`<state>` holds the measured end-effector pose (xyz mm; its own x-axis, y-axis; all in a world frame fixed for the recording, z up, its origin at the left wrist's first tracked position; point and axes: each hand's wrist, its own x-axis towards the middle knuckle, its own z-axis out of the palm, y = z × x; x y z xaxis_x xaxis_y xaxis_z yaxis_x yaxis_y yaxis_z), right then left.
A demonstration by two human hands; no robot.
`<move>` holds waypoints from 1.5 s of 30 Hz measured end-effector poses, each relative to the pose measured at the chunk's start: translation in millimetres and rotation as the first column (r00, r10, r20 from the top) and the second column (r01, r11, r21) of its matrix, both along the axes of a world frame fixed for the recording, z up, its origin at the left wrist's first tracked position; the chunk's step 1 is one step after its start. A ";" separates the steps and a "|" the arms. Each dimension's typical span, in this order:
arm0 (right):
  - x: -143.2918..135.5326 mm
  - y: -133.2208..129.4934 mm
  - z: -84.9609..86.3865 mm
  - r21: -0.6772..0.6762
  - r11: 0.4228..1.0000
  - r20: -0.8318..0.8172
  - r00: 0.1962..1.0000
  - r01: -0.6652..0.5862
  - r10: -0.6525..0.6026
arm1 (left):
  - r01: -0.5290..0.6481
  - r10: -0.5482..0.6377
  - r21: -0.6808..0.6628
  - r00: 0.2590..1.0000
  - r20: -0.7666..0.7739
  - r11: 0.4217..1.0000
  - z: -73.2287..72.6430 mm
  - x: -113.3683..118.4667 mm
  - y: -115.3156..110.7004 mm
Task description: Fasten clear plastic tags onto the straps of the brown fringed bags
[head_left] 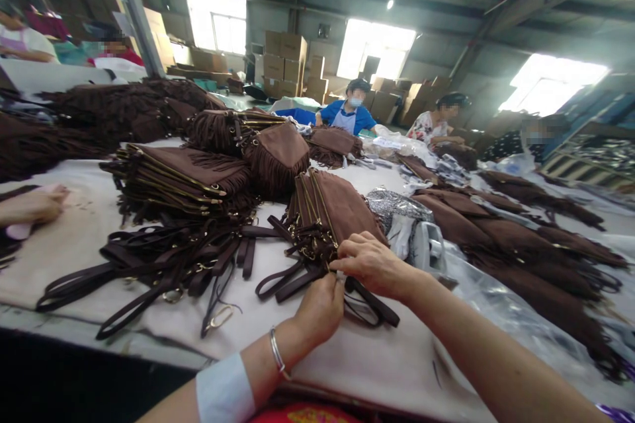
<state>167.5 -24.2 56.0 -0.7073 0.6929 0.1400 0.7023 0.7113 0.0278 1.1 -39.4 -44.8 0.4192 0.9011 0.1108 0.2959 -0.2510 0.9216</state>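
Observation:
A stack of brown fringed pouches [342, 208] with gold zips stands in front of me. At its near corner my left hand [320, 307], with a silver bangle at the wrist, is closed in a pinch on the end of a dark wrist strap [380, 310]. My right hand [372, 264] meets it from the right, thumb and forefinger pinched at the same metal fitting. The fingers mostly hide that fitting. Further dark straps [292, 284] hang from the stack onto the table. Left of it lies a heap of loose wrist straps with gold clasps [173, 271].
Another pouch stack [186, 178] stands left, with a fringed pile [133, 106] behind. More pouches [496, 231] and clear plastic bags [496, 291] cover the right side of the white table [377, 370]. A co-worker's hand [37, 205] rests at far left; a person in blue [347, 115] works opposite.

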 end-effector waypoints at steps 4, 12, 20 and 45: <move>-9.7 2.2 -2.4 -0.013 0.999 0.072 0.997 -0.032 0.033 | -0.015 0.017 -0.029 0.998 0.061 0.999 2.7 1.2 -3.8; -2.6 -6.3 -23.4 0.139 0.990 -0.013 1.000 -0.018 0.020 | 0.410 0.038 -0.710 0.852 0.522 0.573 14.1 -7.5 7.6; 4.3 -16.3 -42.5 0.226 0.974 -0.086 0.996 0.010 0.010 | 0.382 0.117 -0.767 0.855 0.505 0.516 20.2 -3.0 9.1; 172.9 -67.4 -69.5 -0.690 0.238 -0.576 -0.319 0.684 -0.752 | 0.107 0.094 -0.593 0.950 0.297 0.798 -17.5 14.6 6.4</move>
<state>340.4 -91.5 -13.5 0.7915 0.6111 -0.0091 0.2803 -0.3761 -0.8832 15.6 -33.0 -62.3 0.4619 0.8244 -0.3272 -0.0158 0.3765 0.9263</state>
